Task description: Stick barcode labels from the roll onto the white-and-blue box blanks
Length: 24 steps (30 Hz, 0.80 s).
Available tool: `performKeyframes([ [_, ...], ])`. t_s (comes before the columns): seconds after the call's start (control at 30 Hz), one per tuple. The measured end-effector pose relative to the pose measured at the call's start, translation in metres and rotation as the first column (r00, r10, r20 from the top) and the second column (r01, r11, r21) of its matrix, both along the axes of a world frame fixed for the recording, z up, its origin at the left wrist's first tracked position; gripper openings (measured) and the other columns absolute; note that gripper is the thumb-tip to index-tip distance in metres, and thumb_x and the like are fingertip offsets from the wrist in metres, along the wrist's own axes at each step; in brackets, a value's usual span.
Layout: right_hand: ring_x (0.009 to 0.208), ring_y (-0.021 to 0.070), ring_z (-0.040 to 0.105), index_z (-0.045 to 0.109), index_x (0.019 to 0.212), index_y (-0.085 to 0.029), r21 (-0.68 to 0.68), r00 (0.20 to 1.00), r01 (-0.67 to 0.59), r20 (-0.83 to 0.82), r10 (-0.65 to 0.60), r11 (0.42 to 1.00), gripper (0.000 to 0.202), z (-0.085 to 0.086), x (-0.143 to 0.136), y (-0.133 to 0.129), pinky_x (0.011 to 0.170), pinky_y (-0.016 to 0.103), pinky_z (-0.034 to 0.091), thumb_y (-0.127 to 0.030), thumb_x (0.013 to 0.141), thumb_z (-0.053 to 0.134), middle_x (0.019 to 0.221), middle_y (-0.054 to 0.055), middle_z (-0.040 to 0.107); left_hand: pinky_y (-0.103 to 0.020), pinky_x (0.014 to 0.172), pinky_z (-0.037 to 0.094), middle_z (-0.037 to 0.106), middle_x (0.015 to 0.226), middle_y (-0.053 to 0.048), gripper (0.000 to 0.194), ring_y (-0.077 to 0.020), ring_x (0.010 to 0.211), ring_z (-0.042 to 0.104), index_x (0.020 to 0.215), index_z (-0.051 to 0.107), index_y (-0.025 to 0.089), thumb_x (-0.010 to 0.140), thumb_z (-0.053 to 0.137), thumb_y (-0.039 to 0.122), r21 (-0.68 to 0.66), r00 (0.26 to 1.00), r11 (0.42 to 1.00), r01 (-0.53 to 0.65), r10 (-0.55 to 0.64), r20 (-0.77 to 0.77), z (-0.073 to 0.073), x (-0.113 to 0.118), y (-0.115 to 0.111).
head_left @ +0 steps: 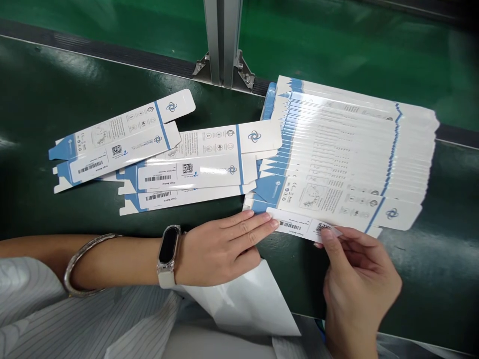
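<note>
Label strip: a white printed label (295, 228) with barcode and square code; it lies over the near edge of the nearest carton in the fan, between the two hands, its left end under the left fingertips and its right end in the right hand.
Left hand (220, 252): fingers extended and close together, tips touching the label; a wristband (169, 252) and a bangle (75, 269) on the arm.
Right hand (357, 279): thumb and fingers pinched on the label's right end.
Fanned cartons (329, 149): flat, blue and white, overlapping, just beyond the label.
Labelled cartons (119, 134): a smaller overlapping group, left of the fan.
White sheet (250, 301): below the left hand, partly hidden by it.
</note>
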State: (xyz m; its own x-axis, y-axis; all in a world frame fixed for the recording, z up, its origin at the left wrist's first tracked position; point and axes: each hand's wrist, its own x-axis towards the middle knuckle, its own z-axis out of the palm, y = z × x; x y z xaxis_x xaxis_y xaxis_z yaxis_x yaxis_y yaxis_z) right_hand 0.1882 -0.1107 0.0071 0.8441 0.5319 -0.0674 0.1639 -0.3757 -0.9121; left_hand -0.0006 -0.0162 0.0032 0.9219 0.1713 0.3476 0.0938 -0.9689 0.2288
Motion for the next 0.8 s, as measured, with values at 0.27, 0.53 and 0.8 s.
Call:
performKeyframes([
  [0.27, 0.061, 0.0136, 0.06, 0.065, 0.085, -0.016, -0.007, 1.0, 0.011, 0.013, -0.011, 1.0, 0.029, 0.0005, -0.0011, 0.0019, 0.06, 0.029, 0.051, -0.031, 0.063, 0.077, 0.079, 0.004, 0.066, -0.04, 0.111, 0.036, 0.051, 0.13, -0.019, 0.005, -0.0269, 0.127, 0.042, 0.076, 0.057, 0.011, 0.08, 0.059, 0.013, -0.021, 1.0, 1.0, -0.005, 0.005, -0.012, 0.0003, -0.0007, -0.0012],
  [0.53, 0.062, 0.0139, 0.06, 0.066, 0.086, -0.016, -0.004, 0.999, -0.001, 0.033, 0.001, 1.0, 0.028, 0.0012, -0.0024, 0.0028, 0.062, 0.031, 0.051, -0.031, 0.064, 0.077, 0.081, 0.003, 0.067, -0.04, 0.11, 0.037, 0.052, 0.128, -0.019, 0.006, -0.0271, 0.126, 0.043, 0.076, 0.056, 0.011, 0.081, 0.059, 0.013, -0.031, 1.0, 0.999, -0.009, 0.008, -0.019, -0.0005, -0.0008, -0.0013],
  [0.8, 0.064, 0.0125, 0.062, 0.066, 0.087, -0.018, -0.028, 0.999, -0.015, 0.031, 0.016, 0.999, 0.026, 0.0032, -0.0018, 0.0035, 0.064, 0.027, 0.051, -0.028, 0.065, 0.076, 0.081, 0.002, 0.068, -0.04, 0.11, 0.036, 0.052, 0.128, -0.019, 0.009, -0.0264, 0.127, 0.041, 0.073, 0.055, 0.012, 0.082, 0.057, 0.012, -0.037, 0.999, 0.999, -0.012, 0.01, -0.053, -0.0003, -0.0012, -0.0013],
])
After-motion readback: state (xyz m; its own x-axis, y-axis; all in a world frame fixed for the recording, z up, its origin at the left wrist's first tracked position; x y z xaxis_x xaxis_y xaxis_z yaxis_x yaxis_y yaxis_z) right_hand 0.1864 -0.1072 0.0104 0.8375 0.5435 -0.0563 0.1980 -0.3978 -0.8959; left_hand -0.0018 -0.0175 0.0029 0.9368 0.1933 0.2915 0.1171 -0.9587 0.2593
